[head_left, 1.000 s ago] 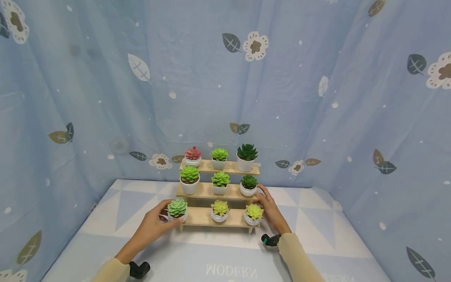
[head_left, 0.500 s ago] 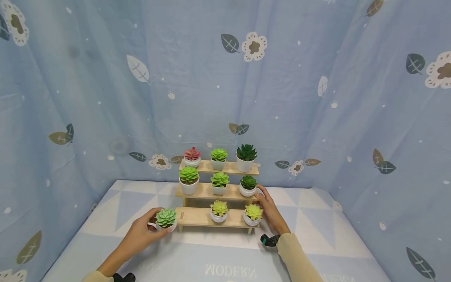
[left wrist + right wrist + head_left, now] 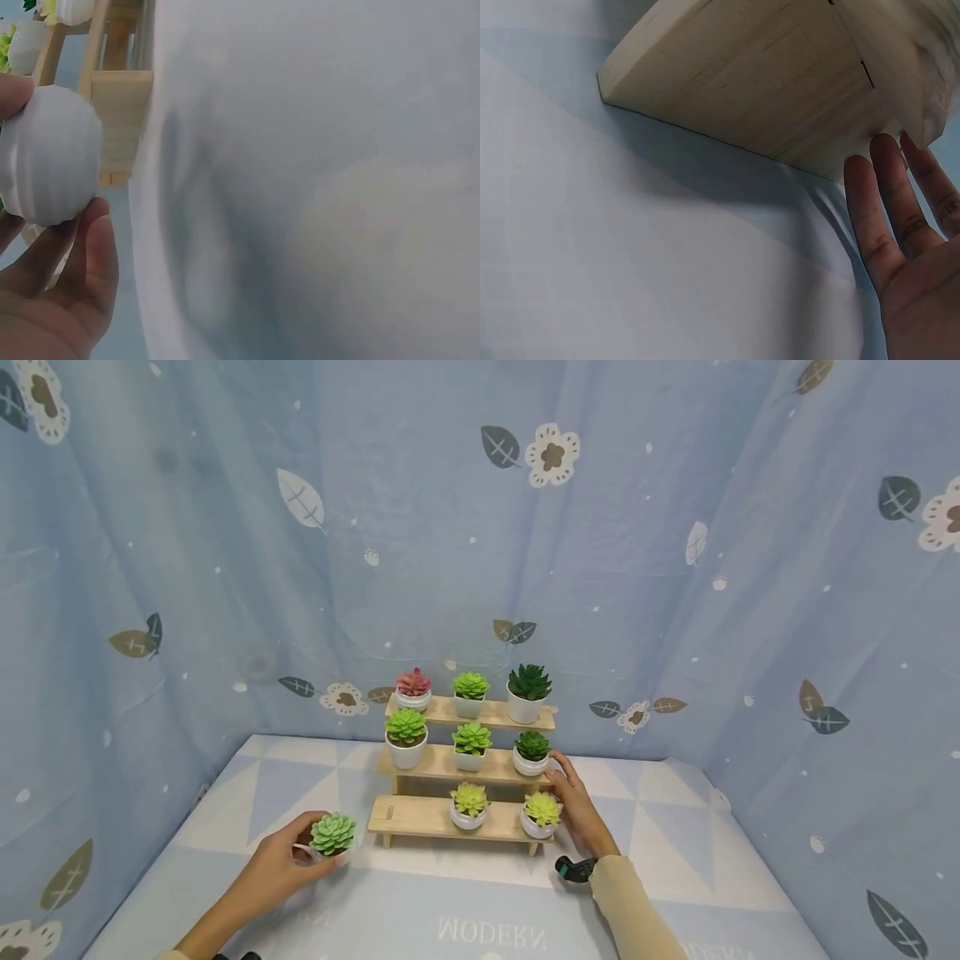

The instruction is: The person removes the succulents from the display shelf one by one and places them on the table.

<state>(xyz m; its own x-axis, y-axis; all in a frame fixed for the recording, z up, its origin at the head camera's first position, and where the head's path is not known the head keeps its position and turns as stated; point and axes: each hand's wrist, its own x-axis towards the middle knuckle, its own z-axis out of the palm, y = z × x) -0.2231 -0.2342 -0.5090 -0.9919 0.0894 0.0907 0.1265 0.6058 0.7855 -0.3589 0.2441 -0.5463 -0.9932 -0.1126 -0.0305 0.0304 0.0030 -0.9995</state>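
Note:
My left hand point(image 3: 273, 870) grips a small potted succulent point(image 3: 333, 832), mint green, off the left end of the three-tier wooden plant stand point(image 3: 423, 817). In the left wrist view its ribbed white pot point(image 3: 56, 154) sits between thumb and fingers, above the cloth. My right hand point(image 3: 579, 810) is at the stand's right end; in the right wrist view its straight fingers point(image 3: 870, 210) reach the wooden side panel point(image 3: 727, 90). Two yellow-green succulents point(image 3: 470, 800) stand on the bottom tier, whose left end is bare wood.
On the middle tier are two bright green succulents point(image 3: 406, 727) and a dark green one point(image 3: 532, 746). The top tier bears a red succulent point(image 3: 413, 683), a green one point(image 3: 470, 686) and a dark green one point(image 3: 529, 682). A patterned cloth point(image 3: 480, 893) covers the table; a blue curtain point(image 3: 420, 527) hangs behind.
The left hand has lifted the mint-green succulent from the bottom tier's left end and carried it left, away from the stand. The right hand stays in place.

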